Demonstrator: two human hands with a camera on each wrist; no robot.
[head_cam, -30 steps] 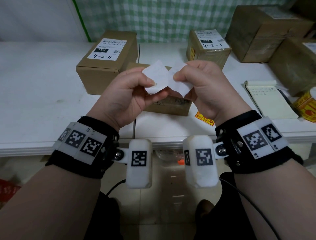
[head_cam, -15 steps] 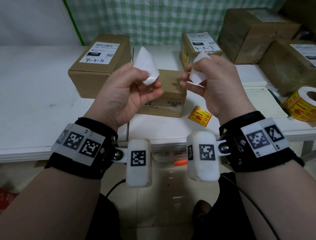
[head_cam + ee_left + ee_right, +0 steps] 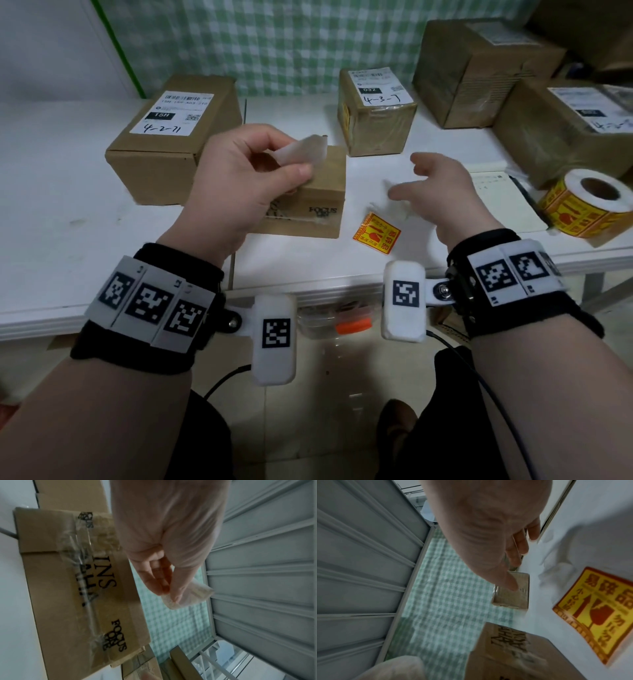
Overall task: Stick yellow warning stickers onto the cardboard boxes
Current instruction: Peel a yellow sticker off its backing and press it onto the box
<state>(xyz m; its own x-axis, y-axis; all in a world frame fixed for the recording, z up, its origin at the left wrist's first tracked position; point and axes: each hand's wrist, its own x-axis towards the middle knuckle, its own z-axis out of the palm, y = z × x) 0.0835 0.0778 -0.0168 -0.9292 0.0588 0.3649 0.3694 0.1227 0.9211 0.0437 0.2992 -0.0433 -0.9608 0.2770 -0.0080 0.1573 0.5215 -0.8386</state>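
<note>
Yellow warning sticker (image 3: 376, 233) lies loose near the table's (image 3: 61, 240) front edge, beside the small box (image 3: 318, 192). Left hand (image 3: 239, 185) pinches a white backing scrap (image 3: 303, 152); right hand (image 3: 442, 195) hovers with fingers spread. A sloppy grab could crease it or stick it to the table.

Parcel packing station, labelled cardboard boxes (image 3: 171, 137), warning-sticker roll (image 3: 589, 205), white table (image 3: 51, 222), checked backdrop (image 3: 274, 44)

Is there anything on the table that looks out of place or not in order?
One yellow warning sticker lies loose and askew on the white table, beside the small box, not stuck on any box.
</note>
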